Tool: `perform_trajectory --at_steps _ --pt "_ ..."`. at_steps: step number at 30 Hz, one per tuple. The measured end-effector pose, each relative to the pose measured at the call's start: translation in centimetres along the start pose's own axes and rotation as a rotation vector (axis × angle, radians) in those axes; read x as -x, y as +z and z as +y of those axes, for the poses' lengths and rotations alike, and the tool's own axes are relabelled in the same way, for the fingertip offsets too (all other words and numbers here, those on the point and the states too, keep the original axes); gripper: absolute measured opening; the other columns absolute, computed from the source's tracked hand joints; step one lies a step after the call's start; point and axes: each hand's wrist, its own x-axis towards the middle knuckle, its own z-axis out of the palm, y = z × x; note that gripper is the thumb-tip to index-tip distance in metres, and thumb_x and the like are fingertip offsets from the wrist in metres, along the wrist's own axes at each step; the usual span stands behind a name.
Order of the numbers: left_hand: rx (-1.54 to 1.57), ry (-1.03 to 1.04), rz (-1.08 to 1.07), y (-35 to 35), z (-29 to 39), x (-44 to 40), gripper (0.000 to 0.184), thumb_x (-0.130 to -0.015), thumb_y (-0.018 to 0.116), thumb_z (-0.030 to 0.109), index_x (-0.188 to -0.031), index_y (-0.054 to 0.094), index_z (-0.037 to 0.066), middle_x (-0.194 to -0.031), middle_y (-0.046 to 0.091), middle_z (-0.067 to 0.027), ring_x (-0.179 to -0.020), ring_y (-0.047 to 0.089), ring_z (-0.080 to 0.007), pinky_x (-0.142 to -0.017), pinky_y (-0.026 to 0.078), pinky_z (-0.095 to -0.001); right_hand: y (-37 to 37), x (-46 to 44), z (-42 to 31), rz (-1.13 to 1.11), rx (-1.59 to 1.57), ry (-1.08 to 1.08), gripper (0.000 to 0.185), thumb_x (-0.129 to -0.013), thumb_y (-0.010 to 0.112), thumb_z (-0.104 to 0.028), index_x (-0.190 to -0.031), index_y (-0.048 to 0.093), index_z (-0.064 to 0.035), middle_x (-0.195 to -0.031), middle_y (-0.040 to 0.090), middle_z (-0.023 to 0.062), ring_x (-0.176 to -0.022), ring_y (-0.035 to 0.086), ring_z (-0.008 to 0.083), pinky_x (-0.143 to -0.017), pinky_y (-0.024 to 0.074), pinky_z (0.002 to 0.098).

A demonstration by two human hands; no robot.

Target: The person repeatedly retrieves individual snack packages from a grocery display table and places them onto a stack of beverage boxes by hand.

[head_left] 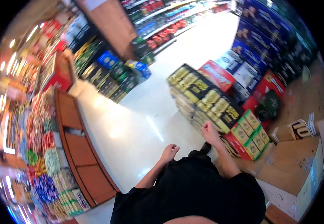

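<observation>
My left hand (170,152) hangs in front of my black shirt (191,190), over the pale floor, its fingers loosely curled and no object showing in them. My right hand (210,132) is also curled, with nothing visible in it. It is nearest to a stack of black and gold cartons (208,100); whether it touches them I cannot tell. Just right of that hand stands a group of yellow and green packs (249,134) with red sides.
On the right are a brown cardboard box (294,156), a red carton (217,75) and stacked blue cartons (259,33). A wooden display bin (89,164) heaped with colourful packets lines the left. More dark cartons (104,80) stand ahead beside the shiny floor (147,104).
</observation>
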Motion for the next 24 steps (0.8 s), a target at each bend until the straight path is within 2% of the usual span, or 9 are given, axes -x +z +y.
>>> perform_trajectory --at_steps 5,8,10,14,15,18,19,23,24 --pt "0.183 -0.248 0.279 -7.4 -10.4 10.8 0.046 -0.091 0.058 0.039 -0.112 0.06 -0.003 -0.103 0.065 -0.0197 -0.093 0.064 -0.0296 -0.081 0.051 -0.0389 16.4 2.8 -7.1 -0.51 -0.084 -0.132 0.017 -0.092 0.052 -0.016 -0.1 0.045 -0.0027 -0.084 0.061 0.0169 -0.08 0.061 0.0342 -0.073 0.0473 0.0415" --pt "0.277 -0.366 0.462 -9.2 -14.6 16.5 0.044 -0.091 0.059 0.037 -0.112 0.06 -0.002 -0.103 0.065 -0.0182 -0.092 0.064 -0.0267 -0.08 0.051 -0.0367 24.7 6.0 -12.2 -0.798 0.024 -0.209 0.023 -0.094 0.05 -0.022 -0.105 0.043 -0.0033 -0.085 0.062 0.018 -0.082 0.062 0.0352 -0.074 0.0472 0.0439" --pt "0.387 -0.376 0.613 -10.8 -15.6 20.5 0.046 -0.091 0.06 0.039 -0.113 0.06 -0.002 -0.102 0.065 -0.0169 -0.089 0.063 -0.0247 -0.078 0.05 -0.0353 29.1 8.6 -14.7 -0.949 0.164 -0.295 0.025 -0.095 0.049 -0.025 -0.105 0.042 -0.0039 -0.086 0.062 0.0187 -0.084 0.062 0.0364 -0.075 0.0472 0.0454" --pt "0.584 -0.269 0.897 -13.8 -14.5 26.9 0.034 -0.092 0.061 0.026 -0.112 0.06 -0.001 -0.101 0.065 -0.0147 -0.087 0.063 -0.02 -0.074 0.05 -0.0323 35.4 14.1 -20.3 -1.261 0.467 -0.456 0.023 -0.097 0.045 -0.026 -0.103 0.04 -0.0045 -0.083 0.06 0.0152 -0.077 0.061 0.0317 -0.074 0.0474 0.0411" --pt "0.563 -0.27 0.932 -14.7 -13.9 28.3 0.027 -0.091 0.061 0.016 -0.112 0.059 -0.001 -0.097 0.066 -0.0139 -0.084 0.063 -0.0186 -0.073 0.051 -0.031 36.9 15.3 -20.8 -1.329 0.503 -0.48 0.028 -0.097 0.044 -0.03 -0.107 0.044 -0.0043 -0.083 0.061 0.0167 -0.079 0.061 0.034 -0.077 0.0472 0.0419" --pt "0.618 -0.187 1.025 -14.9 -16.0 31.3 0.024 -0.088 0.059 0.006 -0.111 0.058 -0.001 -0.092 0.066 -0.0127 -0.081 0.063 -0.0181 -0.071 0.051 -0.0299 40.8 18.9 -23.0 -1.505 0.664 -0.632 0.031 -0.097 0.044 -0.031 -0.11 0.049 -0.0041 -0.085 0.062 0.0172 -0.08 0.061 0.035 -0.078 0.0471 0.0429" --pt "0.611 -0.238 1.073 -15.3 -16.0 32.5 0.024 -0.086 0.056 -0.001 -0.11 0.057 -0.001 -0.088 0.066 -0.0113 -0.08 0.063 -0.017 -0.071 0.051 -0.0289 42.4 20.0 -22.8 -1.535 0.632 -0.633 0.033 -0.096 0.044 -0.032 -0.109 0.055 -0.0033 -0.092 0.064 0.0198 -0.087 0.062 0.0362 -0.082 0.0467 0.0436" --pt "0.706 -0.338 1.25 -15.8 -17.9 36.5 0.026 -0.084 0.054 -0.002 -0.11 0.055 -0.002 -0.087 0.065 -0.0111 -0.078 0.063 -0.0162 -0.07 0.051 -0.0294 47.5 23.6 -26.2 -1.747 0.619 -0.804 0.034 -0.096 0.046 -0.031 -0.108 0.057 -0.002 -0.103 0.064 0.0235 -0.101 0.061 0.0341 -0.087 0.0464 0.0418" --pt "0.717 -0.358 1.271 -16.2 -18.6 37.5 0.027 -0.084 0.054 -0.002 -0.111 0.054 -0.001 -0.087 0.066 -0.0117 -0.077 0.064 -0.0171 -0.07 0.051 -0.0299 49.7 24.3 -25.4 -1.777 0.551 -0.863 0.034 -0.096 0.045 -0.032 -0.108 0.056 -0.0016 -0.1 0.064 0.0244 -0.097 0.061 0.0367 -0.085 0.0466 0.0441"
